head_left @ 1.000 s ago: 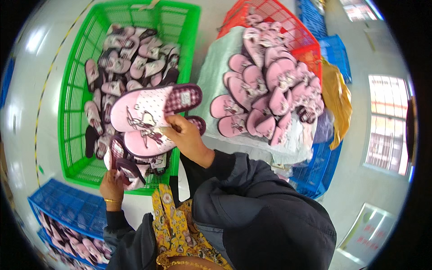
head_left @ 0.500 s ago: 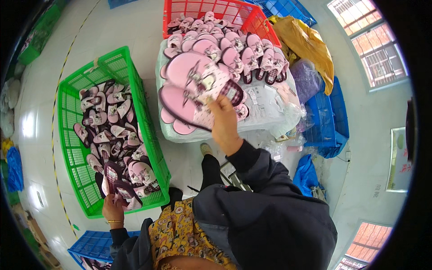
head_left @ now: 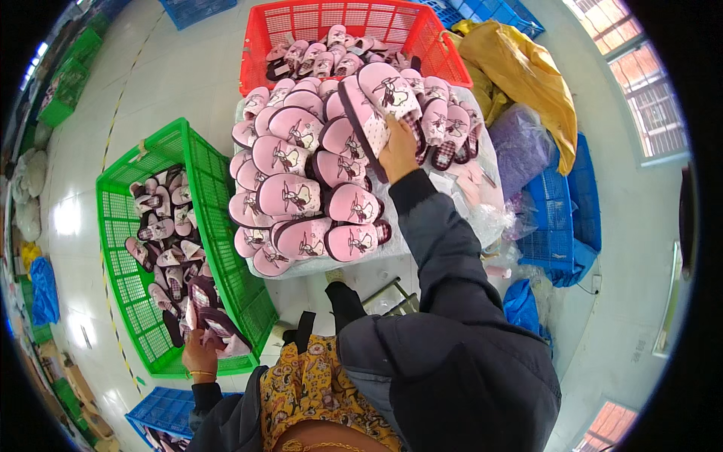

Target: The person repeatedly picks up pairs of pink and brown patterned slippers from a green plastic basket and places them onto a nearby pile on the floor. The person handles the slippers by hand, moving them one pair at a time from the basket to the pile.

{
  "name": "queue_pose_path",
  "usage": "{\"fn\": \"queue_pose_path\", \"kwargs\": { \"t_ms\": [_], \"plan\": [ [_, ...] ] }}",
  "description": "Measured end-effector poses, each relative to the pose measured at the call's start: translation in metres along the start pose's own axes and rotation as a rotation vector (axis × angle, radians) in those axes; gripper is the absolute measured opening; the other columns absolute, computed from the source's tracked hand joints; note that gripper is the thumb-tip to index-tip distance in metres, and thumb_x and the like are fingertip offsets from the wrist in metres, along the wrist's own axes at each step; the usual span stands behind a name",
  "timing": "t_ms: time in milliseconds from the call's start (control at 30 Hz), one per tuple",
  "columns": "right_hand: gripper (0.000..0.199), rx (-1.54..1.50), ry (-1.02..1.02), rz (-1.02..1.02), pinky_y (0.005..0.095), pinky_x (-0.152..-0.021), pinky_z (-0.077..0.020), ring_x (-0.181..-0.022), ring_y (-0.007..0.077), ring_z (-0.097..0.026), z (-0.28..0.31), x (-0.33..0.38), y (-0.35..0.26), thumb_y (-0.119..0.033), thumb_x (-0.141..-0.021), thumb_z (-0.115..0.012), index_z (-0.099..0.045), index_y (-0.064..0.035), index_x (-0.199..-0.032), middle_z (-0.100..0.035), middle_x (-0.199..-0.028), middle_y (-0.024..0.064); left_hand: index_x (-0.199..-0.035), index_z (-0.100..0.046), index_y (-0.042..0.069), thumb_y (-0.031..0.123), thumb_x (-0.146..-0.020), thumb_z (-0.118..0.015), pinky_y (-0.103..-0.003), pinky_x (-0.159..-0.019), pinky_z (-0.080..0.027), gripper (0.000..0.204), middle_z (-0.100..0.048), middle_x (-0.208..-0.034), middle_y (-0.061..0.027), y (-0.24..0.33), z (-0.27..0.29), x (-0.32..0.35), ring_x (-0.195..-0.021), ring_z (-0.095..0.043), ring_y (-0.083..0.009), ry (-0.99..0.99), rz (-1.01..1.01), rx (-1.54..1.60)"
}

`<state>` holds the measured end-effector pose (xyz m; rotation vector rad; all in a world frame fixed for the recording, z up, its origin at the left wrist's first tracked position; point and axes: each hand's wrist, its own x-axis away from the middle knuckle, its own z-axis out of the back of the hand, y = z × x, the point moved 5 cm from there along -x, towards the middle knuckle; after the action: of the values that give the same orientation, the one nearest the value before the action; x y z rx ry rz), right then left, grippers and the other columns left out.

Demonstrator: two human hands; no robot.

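Right hand (head_left: pixel 398 151) grips slipper (head_left: pixel 373 102) (pink)

Pink slippers (head_left: pixel 301 197) on plastic-covered table (head_left: pixel 482 215)

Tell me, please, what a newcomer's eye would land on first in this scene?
Most likely the mass of pink slippers piled on the covered table in the middle, where the right hand grips a pair of slippers at the pile's far side. Next, the bright green crate on the left, where the left hand reaches among darker slippers, and the red crate behind the table.
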<state>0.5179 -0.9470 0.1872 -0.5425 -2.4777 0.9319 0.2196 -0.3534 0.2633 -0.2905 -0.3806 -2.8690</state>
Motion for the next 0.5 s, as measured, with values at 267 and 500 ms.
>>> {"fn": "queue_pose_path", "kwargs": {
  "t_ms": [267, 500],
  "plan": [
    [0.014, 0.532, 0.153, 0.023, 0.0286, -0.044, -0.0342, -0.053, 0.0106, -0.048, 0.018, -0.066, 0.02, -0.016, -0.086, -0.061, -0.059, -0.0059, -0.077, -0.049, -0.061, -0.0008, -0.09, -0.059, 0.007, 0.01, -0.072, -0.06, -0.044, -0.066, -0.047, 0.018, -0.061, -0.085, -0.0142, 0.064, 0.034, -0.004, -0.078, -0.06, -0.0366, 0.076, -0.107, -0.038],
    [0.02, 0.529, 0.275, 0.055, 0.0211, -0.051, -0.0407, -0.065, 0.008, -0.056, 0.023, -0.018, -0.001, -0.026, -0.091, -0.058, -0.054, -0.0088, -0.1, -0.058, -0.081, -0.0001, -0.091, -0.058, 0.006, 0.007, -0.069, -0.059, -0.045, -0.064, -0.043, 0.022, -0.056, -0.08, -0.0126, 0.181, 0.104, -0.065, -0.074, -0.055, -0.0343, 0.122, -0.51, -0.187]
  ]
}}
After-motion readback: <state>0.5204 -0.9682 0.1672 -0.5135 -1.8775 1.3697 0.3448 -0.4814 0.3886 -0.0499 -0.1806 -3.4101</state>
